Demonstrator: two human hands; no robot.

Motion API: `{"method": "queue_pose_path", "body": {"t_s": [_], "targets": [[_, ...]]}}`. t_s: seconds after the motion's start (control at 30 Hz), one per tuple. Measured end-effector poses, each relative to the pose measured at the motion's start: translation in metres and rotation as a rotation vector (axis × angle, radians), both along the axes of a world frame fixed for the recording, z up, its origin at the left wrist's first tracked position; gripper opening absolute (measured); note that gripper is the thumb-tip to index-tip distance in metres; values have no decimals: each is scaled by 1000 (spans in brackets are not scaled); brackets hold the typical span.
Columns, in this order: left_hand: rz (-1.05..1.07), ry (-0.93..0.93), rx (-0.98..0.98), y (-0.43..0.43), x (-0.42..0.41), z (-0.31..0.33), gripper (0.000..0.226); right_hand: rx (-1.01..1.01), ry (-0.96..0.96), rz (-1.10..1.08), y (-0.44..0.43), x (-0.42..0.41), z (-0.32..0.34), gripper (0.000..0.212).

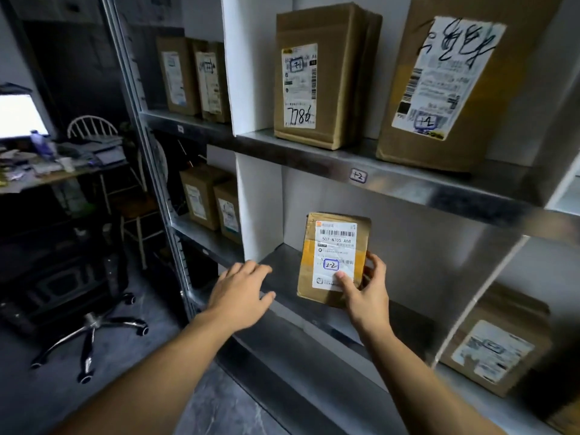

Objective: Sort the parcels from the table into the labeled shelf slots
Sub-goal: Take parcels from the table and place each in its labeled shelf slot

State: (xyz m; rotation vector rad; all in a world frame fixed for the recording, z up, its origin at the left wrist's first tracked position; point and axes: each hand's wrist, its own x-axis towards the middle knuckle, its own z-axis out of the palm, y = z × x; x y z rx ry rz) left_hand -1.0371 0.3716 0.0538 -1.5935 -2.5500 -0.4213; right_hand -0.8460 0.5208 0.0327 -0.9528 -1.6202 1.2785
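Parcels already fill the neighbouring slots, but the one that matters now is the small brown parcel (334,259) marked 2-2, standing upright with its long axis vertical and its label facing outward, at the front of the middle shelf (314,312). Going left to right: the left hand (240,298) hovers empty, fingers loosely spread, palm down over the shelf's front left edge, apart from the parcel and to its left. The parcel comes next, its lower edge seemingly on or just above the shelf; I cannot tell which. The right hand (365,291) holds it at the lower right corner, thumb pressed on the label and fingers wrapped round the right side. So the right hand is the one in contact, and the open slot lies straight behind the parcel. Judging by this, the coming move is a short push inward, away from the body, before letting go.
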Motion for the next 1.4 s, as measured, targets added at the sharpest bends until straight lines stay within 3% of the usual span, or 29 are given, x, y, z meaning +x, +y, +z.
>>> {"method": "queue_pose_path", "body": {"t_s": [0.53, 0.63, 0.87, 1.23, 1.33, 1.4], "targets": [[-318, -124, -113, 108, -179, -53, 50, -178, -43, -352, 50, -154, -84, 63], [-356, -133, -109, 115, -188, -56, 50, -150, -68, -381, 52, -161, -94, 58], [-432, -144, -83, 112, -193, -65, 47, -144, -182, -288, 57, -174, -110, 85], [-476, -162, -72, 113, -193, -62, 46, -185, -246, -279, 74, -183, -101, 86], [-505, -196, -55, 115, -189, -58, 45, -180, -359, -326, 67, -176, -100, 92], [-521, -203, -51, 118, -186, -55, 45, -155, -429, -369, 62, -169, -100, 85]]}}
